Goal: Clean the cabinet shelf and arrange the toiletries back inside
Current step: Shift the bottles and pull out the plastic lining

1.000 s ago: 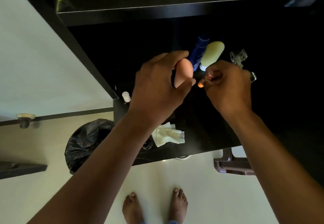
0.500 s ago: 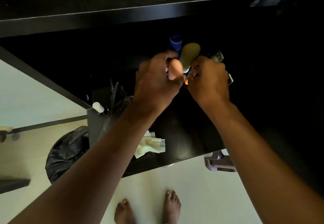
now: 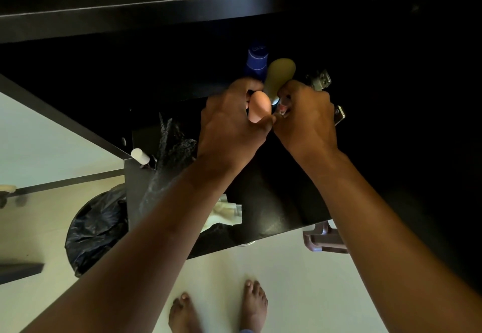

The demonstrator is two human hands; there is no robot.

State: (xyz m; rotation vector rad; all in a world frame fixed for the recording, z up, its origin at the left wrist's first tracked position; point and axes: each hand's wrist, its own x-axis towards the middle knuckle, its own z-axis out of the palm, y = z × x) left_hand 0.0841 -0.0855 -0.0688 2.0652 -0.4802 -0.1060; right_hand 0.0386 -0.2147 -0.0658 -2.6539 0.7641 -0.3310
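My left hand (image 3: 229,126) grips a peach egg-shaped sponge (image 3: 258,106) at the dark cabinet's opening. Touching it on the right, my right hand (image 3: 306,119) pinches a small item with an orange end (image 3: 282,108); most of that item is hidden in my fingers. Just behind the hands, a blue bottle (image 3: 257,61) and a pale yellow-green bottle (image 3: 279,74) stand inside the cabinet. The black shelf (image 3: 273,202) lies below my hands, and a crumpled white cloth (image 3: 225,212) rests on it near the front edge.
Metal door hinges (image 3: 319,79) stick out right of my right hand. A dark mesh puff (image 3: 174,145) and a white cap (image 3: 140,156) sit at the shelf's left. A black-bagged bin (image 3: 96,228) and a brown stool (image 3: 323,238) stand on the floor beside my bare feet (image 3: 219,306).
Both hands have moved deeper toward the cabinet and closer together, now touching. The view has shifted right, showing more of the shelf's left side.
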